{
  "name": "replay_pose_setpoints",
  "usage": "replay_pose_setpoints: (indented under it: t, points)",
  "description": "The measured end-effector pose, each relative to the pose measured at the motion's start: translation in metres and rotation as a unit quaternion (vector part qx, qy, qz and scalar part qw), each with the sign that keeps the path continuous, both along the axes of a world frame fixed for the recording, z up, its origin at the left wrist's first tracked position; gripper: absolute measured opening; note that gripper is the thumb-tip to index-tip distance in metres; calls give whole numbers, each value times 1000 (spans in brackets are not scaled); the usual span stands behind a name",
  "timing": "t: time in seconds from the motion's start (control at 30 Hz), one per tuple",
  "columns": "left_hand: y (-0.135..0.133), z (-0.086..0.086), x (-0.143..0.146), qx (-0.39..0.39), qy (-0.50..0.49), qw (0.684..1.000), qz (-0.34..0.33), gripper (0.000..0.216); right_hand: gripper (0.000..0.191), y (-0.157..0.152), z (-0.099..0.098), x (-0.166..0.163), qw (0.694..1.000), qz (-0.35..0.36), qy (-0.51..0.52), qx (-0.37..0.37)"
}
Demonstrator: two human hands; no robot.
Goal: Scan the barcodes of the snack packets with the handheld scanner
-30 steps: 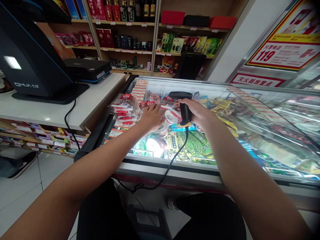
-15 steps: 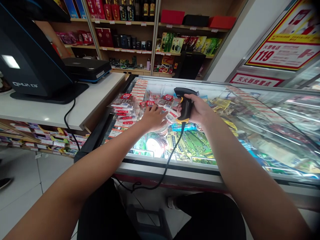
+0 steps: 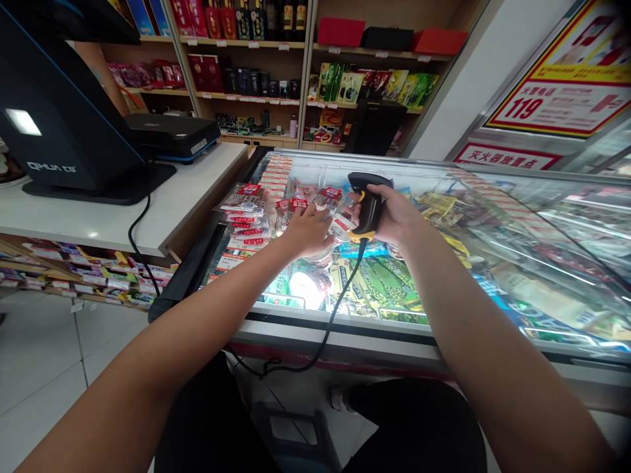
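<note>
Scanning work is under way at a glass freezer lid (image 3: 493,263), and every position below is given against that lid.

Head view, the only one available:

- The right hand (image 3: 397,213) is closed round the grip of a black-and-yellow barcode scanner (image 3: 367,203), held just above the lid's far left part. The scanner head tips down and leftward toward the goods. Its cable (image 3: 340,302) trails over the lid's near edge and down toward the floor.
- The left hand (image 3: 308,230) lies palm down with the fingers extended and slightly spread. The fingertips press on clear red-labelled snack packets (image 3: 246,197) that lie loose on top of the lid at its left end. No packet is pinched or lifted.
- A round white-lidded tub (image 3: 340,228) sits on the lid between the two hands, just below the scanner head.

Progress, as a judgement: the scanner is aimed and the goods are steadied, so a read looks to be in hand. The packets lie in one overlapping heap with no sorted pile apart, so I cannot tell how many are done.

Off the lid's left end stands a white counter (image 3: 148,210) with a black till terminal (image 3: 59,131). Beyond the lid's far edge are stocked shelves (image 3: 276,66).
</note>
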State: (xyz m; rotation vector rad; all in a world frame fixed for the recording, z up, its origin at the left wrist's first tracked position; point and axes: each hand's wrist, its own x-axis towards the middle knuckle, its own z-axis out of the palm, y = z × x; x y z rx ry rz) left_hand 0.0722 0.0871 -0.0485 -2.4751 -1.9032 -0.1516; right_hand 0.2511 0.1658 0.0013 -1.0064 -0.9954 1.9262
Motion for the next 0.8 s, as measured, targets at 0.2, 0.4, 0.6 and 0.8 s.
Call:
replay_pose_setpoints:
  t: [0.2, 0.4, 0.6, 0.8]
  points:
    - [0, -4, -1, 34, -20, 999, -3, 67, 9, -3, 4, 3, 1000, 0, -13, 23]
    - [-2, -2, 0, 75, -53, 996, 0, 76, 21, -5, 2, 10, 996, 66, -60, 17]
    - [-11, 6, 5, 88, -26, 995, -42, 73, 17, -7, 0, 6, 998, 11, -11, 65]
    - [-21, 3, 8, 61, -49, 988, -133, 68, 20, -7, 3, 11, 996, 43, -60, 54]
